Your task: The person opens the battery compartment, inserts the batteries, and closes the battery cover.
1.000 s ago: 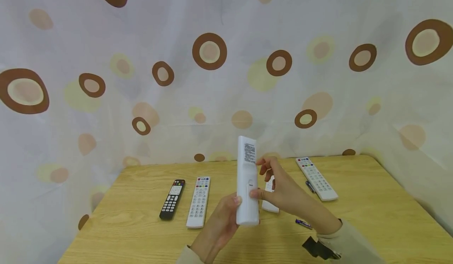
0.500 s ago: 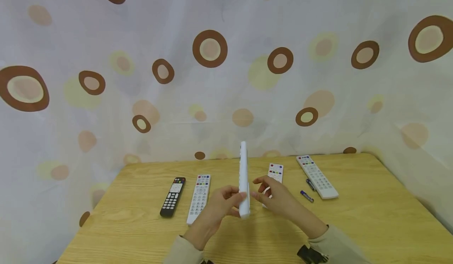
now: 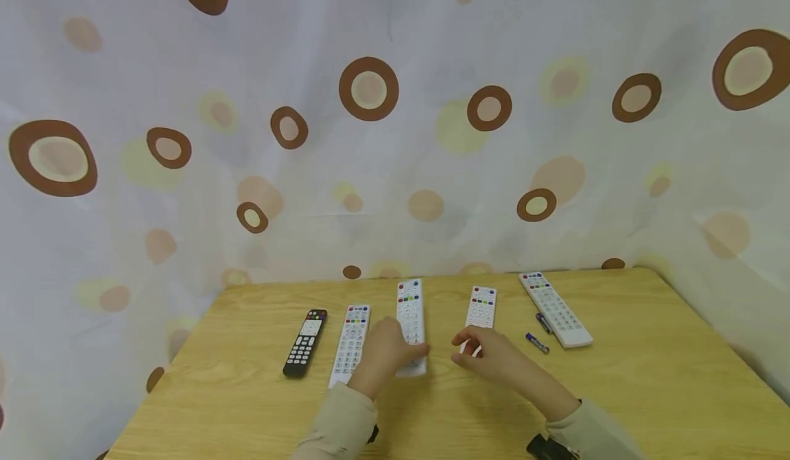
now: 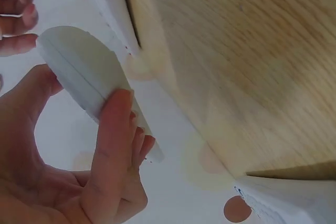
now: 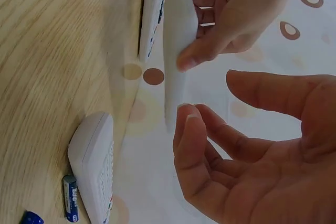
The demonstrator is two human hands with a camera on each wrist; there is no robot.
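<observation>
My left hand (image 3: 387, 350) grips a white remote control (image 3: 410, 309) between thumb and fingers near its lower end. Its button face is up in the head view, with coloured keys at the far end. The left wrist view shows the remote's rounded end (image 4: 79, 66) close, raised off the table. To the right, my right hand (image 3: 490, 354) is apart from that remote, fingers loosely bent and thumb spread, holding nothing in the right wrist view. In the head view the right hand overlaps the lower part of another white remote (image 3: 481, 307) on the table.
On the wooden table (image 3: 247, 405), a black remote (image 3: 305, 343) and a white remote (image 3: 350, 342) lie to the left. Another white remote (image 3: 557, 311) lies at the right, with a blue battery (image 3: 537, 343) and a darker battery (image 3: 544, 323) beside it. A patterned curtain (image 3: 395, 172) hangs behind.
The held remote has turned from back showing, through edge-on, to button face up, and is lowered. My right hand has let go of it and drawn away right.
</observation>
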